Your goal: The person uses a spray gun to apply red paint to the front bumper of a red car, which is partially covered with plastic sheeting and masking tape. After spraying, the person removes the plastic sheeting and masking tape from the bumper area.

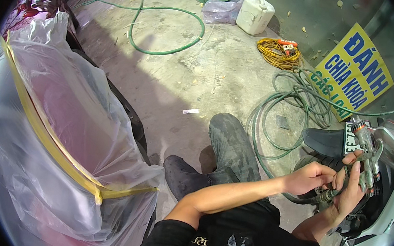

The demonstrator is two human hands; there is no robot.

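Note:
At the right, my right hand [350, 197] is wrapped round the handle of a metal spray gun [369, 161], which is held upright. A dark hose [306, 200] joins the gun's lower end by a metal fitting. My left hand [310, 178] reaches across to the near side of the gun. Its fingers are curled together against the right hand's fingers; whatever they pinch, if anything, is hidden.
A car panel under plastic sheeting [77, 111] with yellow masking tape [44, 132] fills the left. Green hose [273, 116] coils across the floor near a yellow cord [278, 57], a white jerrycan [255, 16] and a yellow sign [353, 71]. Close behind the gun stands a motorbike [381, 226].

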